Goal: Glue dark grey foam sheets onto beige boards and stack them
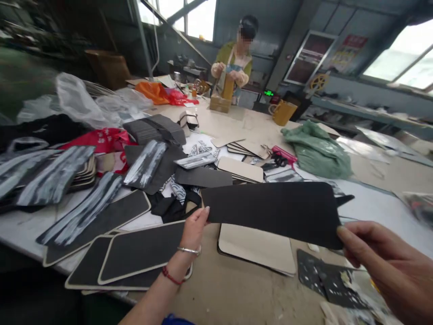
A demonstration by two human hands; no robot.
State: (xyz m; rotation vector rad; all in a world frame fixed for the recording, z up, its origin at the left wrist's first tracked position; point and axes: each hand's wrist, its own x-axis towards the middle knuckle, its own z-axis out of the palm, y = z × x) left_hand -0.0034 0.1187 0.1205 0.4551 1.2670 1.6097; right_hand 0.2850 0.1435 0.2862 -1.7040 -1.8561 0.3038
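A black rectangular panel [270, 210] with rounded corners is held up over the table between my two hands. My left hand [195, 228] pinches its left end, and my right hand [368, 246] grips its lower right corner between thumb and fingers. Beneath the panel lies a stack of beige panels [255, 248] with dark undersides. Left of my left hand, several black panels with pale edges [142, 250] overlap near the table's front edge. Dark pieces with white streaks [145, 162] lie farther left and behind.
Beyond the table [203, 289], a person [235, 63] handles something at a small cardboard box [219, 104]. A green bag [318, 149] and a yellow mug-shaped container [284, 112] stand back right. Plastic bags [84, 101] and a dark stack [154, 128] fill the left.
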